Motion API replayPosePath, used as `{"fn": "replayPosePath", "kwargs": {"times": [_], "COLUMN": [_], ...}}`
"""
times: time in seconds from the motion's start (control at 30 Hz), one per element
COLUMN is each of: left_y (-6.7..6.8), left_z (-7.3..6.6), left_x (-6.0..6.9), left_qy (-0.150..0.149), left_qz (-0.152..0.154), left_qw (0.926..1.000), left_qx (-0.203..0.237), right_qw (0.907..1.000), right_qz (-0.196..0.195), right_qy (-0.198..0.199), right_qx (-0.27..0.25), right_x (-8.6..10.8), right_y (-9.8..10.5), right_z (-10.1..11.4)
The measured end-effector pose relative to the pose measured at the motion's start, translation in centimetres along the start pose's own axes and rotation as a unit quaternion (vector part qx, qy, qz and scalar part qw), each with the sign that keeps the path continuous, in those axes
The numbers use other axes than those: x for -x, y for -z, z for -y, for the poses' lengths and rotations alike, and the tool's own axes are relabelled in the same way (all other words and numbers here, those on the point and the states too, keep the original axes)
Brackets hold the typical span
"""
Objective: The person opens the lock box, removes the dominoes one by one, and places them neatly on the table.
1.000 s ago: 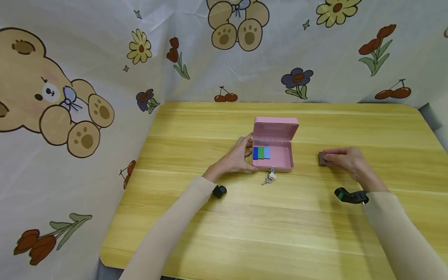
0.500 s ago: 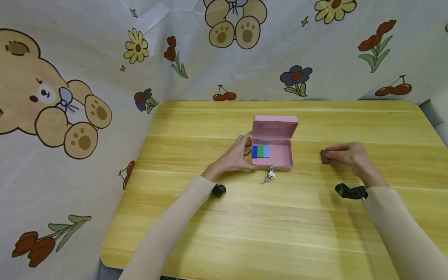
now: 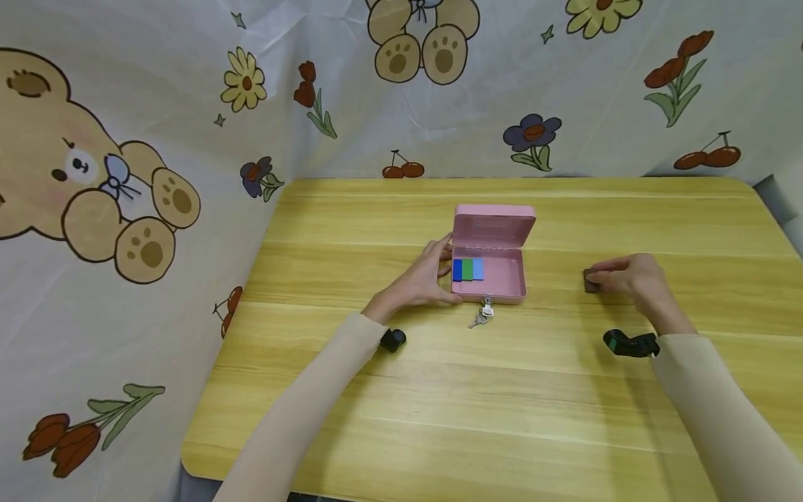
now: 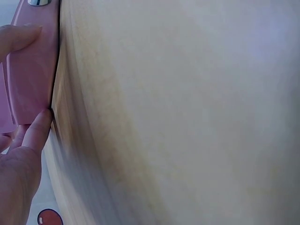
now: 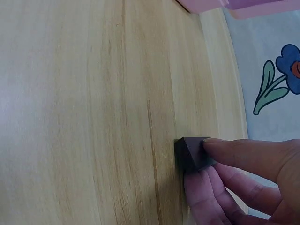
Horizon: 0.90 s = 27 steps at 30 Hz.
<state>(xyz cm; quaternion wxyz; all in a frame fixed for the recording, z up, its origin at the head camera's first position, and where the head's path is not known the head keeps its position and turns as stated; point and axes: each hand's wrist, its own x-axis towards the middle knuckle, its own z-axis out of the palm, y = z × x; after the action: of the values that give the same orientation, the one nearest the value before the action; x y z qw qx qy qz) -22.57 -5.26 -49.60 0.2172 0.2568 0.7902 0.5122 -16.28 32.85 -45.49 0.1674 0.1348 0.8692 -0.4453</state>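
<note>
A pink metal box [image 3: 514,274] stands with its lid raised on the wooden table. Dark blue, green and light blue blocks [image 3: 468,270] sit side by side at the left inside it. My left hand [image 3: 422,277] holds the box's left end, the thumb on its front face [image 4: 33,79] and the fingers along the side. To the right of the box, my right hand [image 3: 635,279] pinches a dark brown block [image 5: 193,152] between thumb and fingers. Whether this block touches the table I cannot tell.
A small lock with keys [image 3: 482,317] hangs at the box's front. The wooden table [image 3: 477,418] has rounded corners. A light cloth [image 3: 351,42] printed with bears and flowers hangs behind and to the left. Each wrist wears a black camera [image 3: 630,344].
My right hand has shifted a little to the right, away from the box, with the dark brown block still pinched. The left hand and the box stay in place.
</note>
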Motion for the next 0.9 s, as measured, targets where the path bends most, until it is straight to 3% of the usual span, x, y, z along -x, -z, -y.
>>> {"fn": "replayPosePath", "kwargs": {"times": [0.37, 0.67, 0.77, 0.9], "left_y": [0.2, 0.1, 0.0, 0.0], "left_z": [-0.3, -0.1, -0.1, -0.2], "left_x": [0.0, 0.0, 0.0, 0.1], "left_qy": [-0.006, -0.009, -0.010, -0.012], "left_qz": [0.003, 0.003, 0.002, -0.001], "left_qw": [1.0000, 0.9999, 0.9998, 0.9997], "left_qx": [0.006, 0.012, 0.015, 0.019], "right_qw": [0.9999, 0.9998, 0.9996, 0.9976], "right_qz": [-0.007, -0.001, -0.022, -0.044], "right_qy": [0.013, -0.004, 0.012, 0.049], "right_qx": [0.000, 0.018, 0.013, -0.021], "right_x": [0.0, 0.2, 0.7, 1.5], "right_y": [0.1, 0.5, 0.2, -1.1], "right_z": [0.1, -0.2, 0.4, 2.8]}}
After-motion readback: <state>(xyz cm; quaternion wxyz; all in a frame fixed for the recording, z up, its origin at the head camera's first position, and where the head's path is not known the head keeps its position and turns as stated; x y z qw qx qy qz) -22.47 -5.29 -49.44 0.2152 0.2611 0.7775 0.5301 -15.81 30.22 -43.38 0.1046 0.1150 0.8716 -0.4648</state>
